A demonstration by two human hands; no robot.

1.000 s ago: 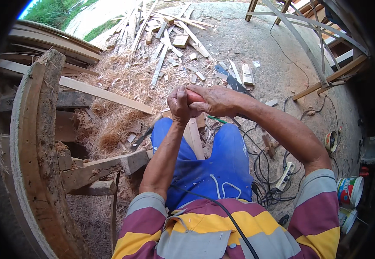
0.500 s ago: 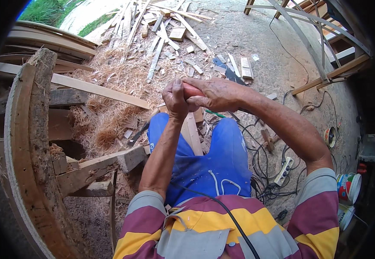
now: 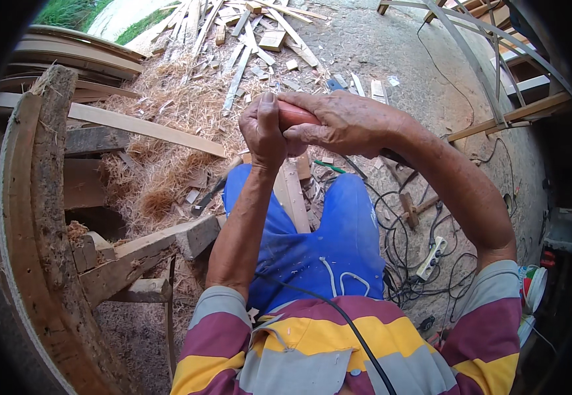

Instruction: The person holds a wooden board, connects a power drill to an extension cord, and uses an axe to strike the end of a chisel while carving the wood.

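A smooth, rounded red-orange piece [image 3: 295, 116] is held between my two hands, in front of my knees; its kind cannot be made out. My left hand [image 3: 264, 131] is closed round its left end, thumb up. From the right, my right hand [image 3: 338, 122] grips it with fingers over the top and thumb along the near side. Both hands hide most of the piece. A dark edge of something [image 3: 394, 157] shows beneath my right wrist.
A rough timber frame [image 3: 42, 197] stands close at my left, with a pale plank [image 3: 148, 130] beyond. Shavings [image 3: 161, 191] and offcuts [image 3: 273, 41] cover the ground ahead. At right lie tangled cables, a white power strip [image 3: 432, 258] and a wooden frame [image 3: 509, 117].
Both hands have risen slightly away from my lap, still gripping the red-orange piece, more of which shows. The view has shifted a little. The blue-and-dark tool on the ground is now mostly hidden.
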